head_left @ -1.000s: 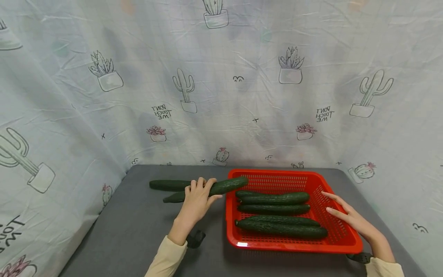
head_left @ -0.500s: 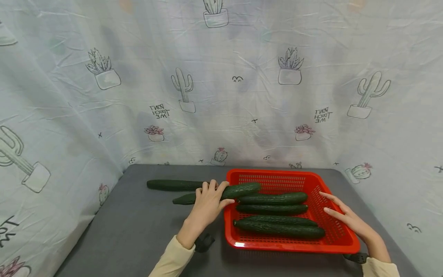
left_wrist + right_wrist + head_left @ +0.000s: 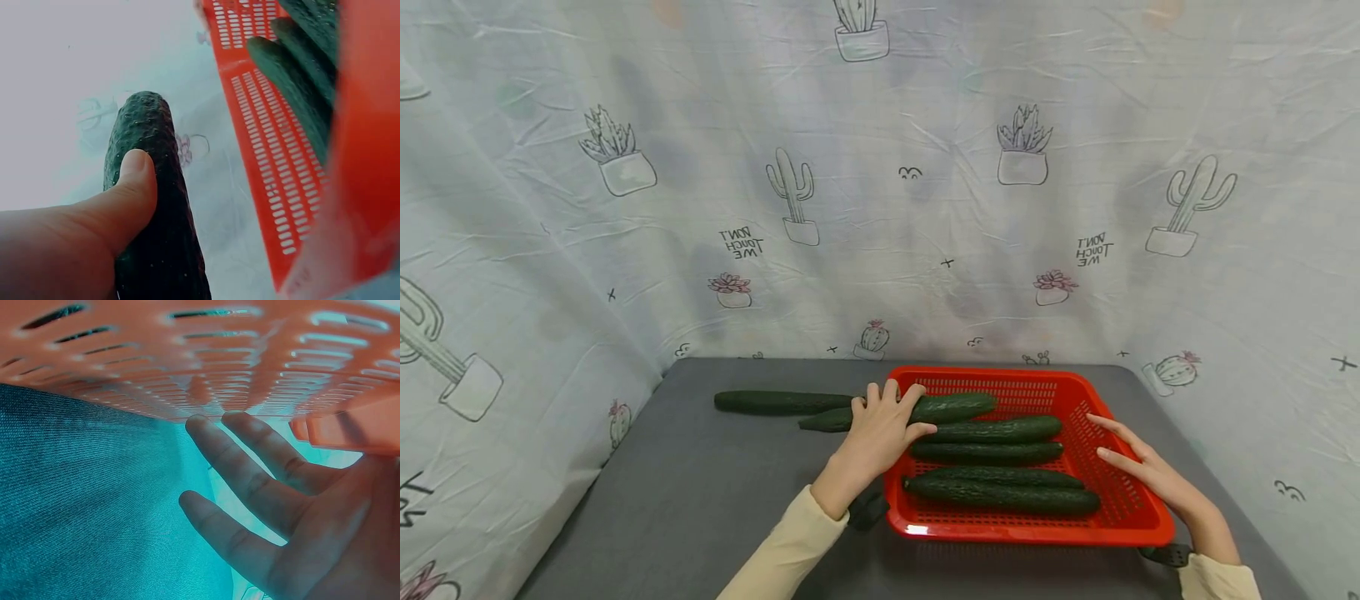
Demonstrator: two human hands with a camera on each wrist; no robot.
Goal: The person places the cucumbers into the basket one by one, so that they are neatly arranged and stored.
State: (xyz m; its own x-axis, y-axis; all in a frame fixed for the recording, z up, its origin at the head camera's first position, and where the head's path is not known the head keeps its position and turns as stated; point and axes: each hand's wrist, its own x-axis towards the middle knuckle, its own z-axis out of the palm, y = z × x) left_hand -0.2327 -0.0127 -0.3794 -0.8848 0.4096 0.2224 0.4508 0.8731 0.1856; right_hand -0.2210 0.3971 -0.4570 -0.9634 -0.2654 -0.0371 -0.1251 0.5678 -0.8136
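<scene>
A dark green cucumber point(image 3: 958, 407) is held in my left hand point(image 3: 880, 429), its right end over the red plastic basket point(image 3: 1030, 533) and its thinner left end outside. In the left wrist view, the thumb lies along the bumpy side of this cucumber point(image 3: 169, 237), and the other fingers are hidden behind it. My right hand point(image 3: 1157, 475) straddles the basket's right wall, thumb and forefinger on the inner side. From the right wrist view, three extended fingers point(image 3: 250, 478) reach under the slotted basket point(image 3: 206, 344). Several cucumbers point(image 3: 1000, 497) lie lengthwise inside.
Another cucumber point(image 3: 775, 402) lies on the grey table point(image 3: 700, 500) left of the basket, its right end hidden behind the left hand. A pale curtain point(image 3: 850, 208) with cactus drawings closes off the back and sides of the table.
My left hand has carried its cucumber rightward, from beside the basket until one end is over it. The right hand stays at the basket's right wall.
</scene>
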